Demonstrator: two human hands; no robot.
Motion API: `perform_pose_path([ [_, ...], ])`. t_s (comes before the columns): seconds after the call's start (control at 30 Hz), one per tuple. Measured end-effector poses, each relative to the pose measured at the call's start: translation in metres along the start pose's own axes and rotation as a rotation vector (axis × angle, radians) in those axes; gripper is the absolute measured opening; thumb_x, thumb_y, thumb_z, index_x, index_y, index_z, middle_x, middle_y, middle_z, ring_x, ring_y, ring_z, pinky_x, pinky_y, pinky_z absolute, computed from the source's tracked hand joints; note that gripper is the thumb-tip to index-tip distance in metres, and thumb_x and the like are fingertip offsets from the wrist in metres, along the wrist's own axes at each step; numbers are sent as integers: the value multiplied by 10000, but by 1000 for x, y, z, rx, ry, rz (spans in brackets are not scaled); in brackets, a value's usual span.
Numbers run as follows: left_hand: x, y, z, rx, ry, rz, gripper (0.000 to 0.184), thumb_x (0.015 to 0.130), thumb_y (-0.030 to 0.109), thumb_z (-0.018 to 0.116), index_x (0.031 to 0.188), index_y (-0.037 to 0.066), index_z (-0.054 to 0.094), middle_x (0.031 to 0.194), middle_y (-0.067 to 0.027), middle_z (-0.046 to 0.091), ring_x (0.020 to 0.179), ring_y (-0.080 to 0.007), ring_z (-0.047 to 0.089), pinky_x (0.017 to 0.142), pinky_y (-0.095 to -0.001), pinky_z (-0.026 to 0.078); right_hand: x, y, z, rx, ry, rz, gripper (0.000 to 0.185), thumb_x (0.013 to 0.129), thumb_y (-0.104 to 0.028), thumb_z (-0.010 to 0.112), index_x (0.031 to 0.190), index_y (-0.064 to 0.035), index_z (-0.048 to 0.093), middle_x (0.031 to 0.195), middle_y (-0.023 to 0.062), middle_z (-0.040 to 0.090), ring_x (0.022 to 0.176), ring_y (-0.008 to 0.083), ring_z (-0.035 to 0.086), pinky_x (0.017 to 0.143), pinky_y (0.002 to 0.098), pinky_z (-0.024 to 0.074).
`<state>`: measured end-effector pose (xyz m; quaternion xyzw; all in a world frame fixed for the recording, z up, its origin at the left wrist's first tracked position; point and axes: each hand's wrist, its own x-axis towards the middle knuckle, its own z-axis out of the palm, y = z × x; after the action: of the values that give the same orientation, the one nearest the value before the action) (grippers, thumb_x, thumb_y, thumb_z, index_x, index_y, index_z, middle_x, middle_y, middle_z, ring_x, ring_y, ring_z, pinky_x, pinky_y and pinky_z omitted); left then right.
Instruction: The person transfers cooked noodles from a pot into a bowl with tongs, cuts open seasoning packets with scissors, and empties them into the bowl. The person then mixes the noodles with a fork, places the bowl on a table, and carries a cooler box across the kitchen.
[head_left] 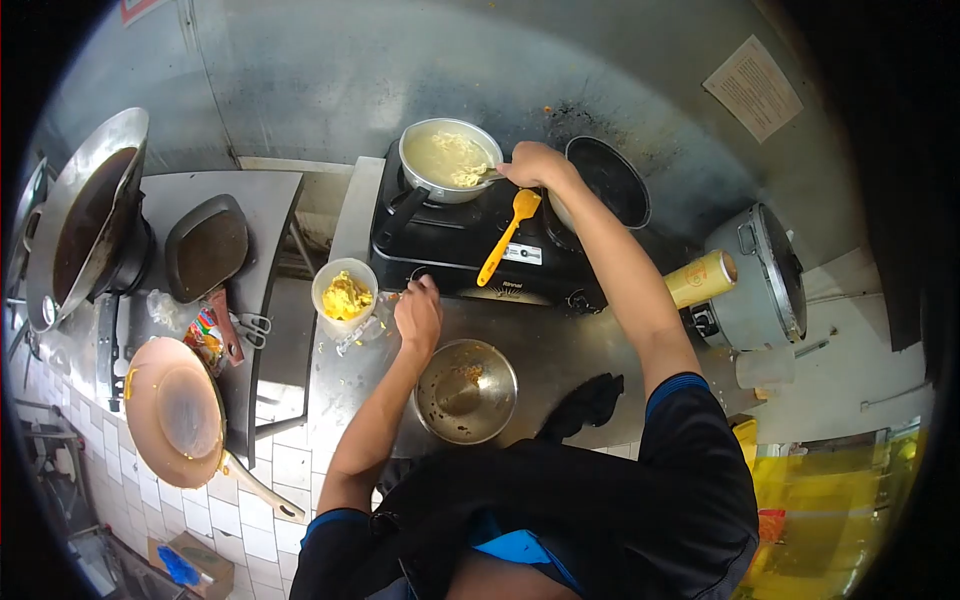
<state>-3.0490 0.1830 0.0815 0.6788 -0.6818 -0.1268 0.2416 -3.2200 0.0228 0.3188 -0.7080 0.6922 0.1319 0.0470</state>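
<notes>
A silver saucepan [420, 190] with a black handle sits on the left burner of the black gas stove [400, 262], with pale noodles [450, 155] in cloudy liquid. My right hand [537, 165] is closed on a metal utensil [492, 177] that dips into the noodles; its kind is hidden. At the stove's front left, my left hand [418, 312] has its fingers closed around the stove knob [419, 273]. Just left of it stands a white bowl [322, 296] of yellow scrambled egg [346, 296]. An orange spatula [508, 238] lies across the stove top.
A black frying pan [610, 185] is on the right burner. Near my body are a metal mixing bowl [466, 392] and a black cloth [585, 408]. A large pot [745, 280] stands right, a wok [95, 220] and a tan pan [175, 412] left.
</notes>
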Motion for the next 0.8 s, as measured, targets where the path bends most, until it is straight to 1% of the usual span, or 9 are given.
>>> perform_pose_path([
  [0.03, -2, -1, 0, 81, 58, 97, 346, 941, 353, 540, 912, 17, 620, 842, -237, 677, 737, -388, 681, 630, -473, 551, 6, -2, 5, 4, -1, -1, 528, 883, -464, 612, 1083, 19, 682, 1147, 240, 647, 1081, 372, 626, 907, 442, 503],
  [0.13, -12, -9, -30, -11, -74, 20, 393, 951, 395, 519, 916, 16, 614, 839, -220, 680, 727, -386, 681, 607, -472, 551, 27, -6, 29, 32, -5, -55, 540, 911, -471, 565, 1098, 24, 675, 1145, 245, 644, 1084, 369, 624, 908, 434, 502],
  [0.17, -21, -19, -15, 34, 32, 29, 436, 949, 456, 508, 947, 40, 638, 821, -218, 683, 735, -383, 686, 609, -476, 550, 36, -7, 39, 99, 62, -37, 596, 902, -505, 554, 1072, 54, 671, 1116, 269, 643, 1071, 381, 625, 905, 441, 496],
  [0.3, -73, -36, -44, -170, -387, -18, 459, 955, 473, 497, 1096, 56, 628, 831, -260, 670, 805, -432, 661, 690, -490, 533, 45, -24, 44, 229, 116, 14, 598, 888, -503, 585, 1052, 66, 672, 1109, 269, 647, 1066, 383, 627, 903, 433, 498],
  [0.33, -85, -42, -48, -167, -390, -21, 459, 955, 473, 497, 1096, 56, 628, 831, -260, 670, 805, -432, 661, 690, -490, 533, 47, -29, 46, 248, 107, 28, 556, 890, -479, 604, 1046, 49, 679, 1108, 253, 653, 1065, 374, 630, 902, 426, 502],
  [0.53, -117, -41, -76, -560, -475, -16, 336, 930, 204, 567, 1237, 74, 530, 898, -258, 655, 867, -460, 627, 724, -491, 511, 54, -46, 62, 355, 228, 24, 540, 859, -464, 647, 1002, 54, 695, 1081, 254, 661, 1040, 380, 635, 897, 428, 501],
  [0.6, -123, -48, -61, -610, -336, 93, 352, 904, 77, 530, 1254, 67, 499, 899, -285, 636, 861, -478, 612, 718, -506, 504, 58, -47, 70, 379, 272, 23, 486, 859, -448, 653, 986, 17, 713, 1057, 233, 673, 1018, 373, 644, 894, 423, 504],
  [0.73, -125, -44, -58, -604, -355, 31, 341, 892, 23, 477, 1232, 34, 498, 881, -308, 623, 855, -499, 596, 704, -524, 491, 53, -35, 80, 521, 391, 14, 340, 867, -417, 654, 951, -103, 755, 957, 173, 705, 935, 344, 673, 849, 410, 519],
  [0.8, -120, -39, -65, -715, -161, 50, 326, 893, 11, 455, 1216, 0, 499, 859, -328, 611, 859, -504, 599, 702, -532, 481, 47, -30, 78, 579, 391, 25, 323, 863, -414, 665, 931, -110, 751, 960, 164, 704, 934, 351, 669, 832, 424, 519],
])
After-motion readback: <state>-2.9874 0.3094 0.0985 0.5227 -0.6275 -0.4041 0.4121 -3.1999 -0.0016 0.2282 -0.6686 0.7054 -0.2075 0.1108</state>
